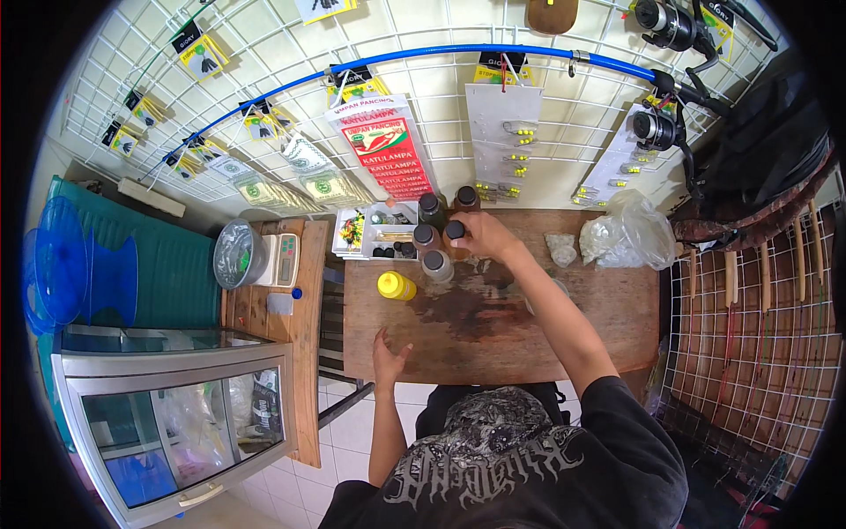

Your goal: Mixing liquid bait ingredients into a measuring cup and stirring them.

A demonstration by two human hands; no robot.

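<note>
Just left of right fingers (471,227), clustered bottles (437,267); fingers grip dark-capped bottle (456,232), best kept upright, clear of neighbours. Left fingers (381,346) loosely spread, empty.

One fisheye view looks down from well above the person (529,458), facing the table (577,326) and wall (434,84).

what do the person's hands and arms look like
The left hand and right hand are bare, with no glove or watch showing. The forearms are bare too, below short black sleeves of a shirt with grey lettering across the back.
</note>
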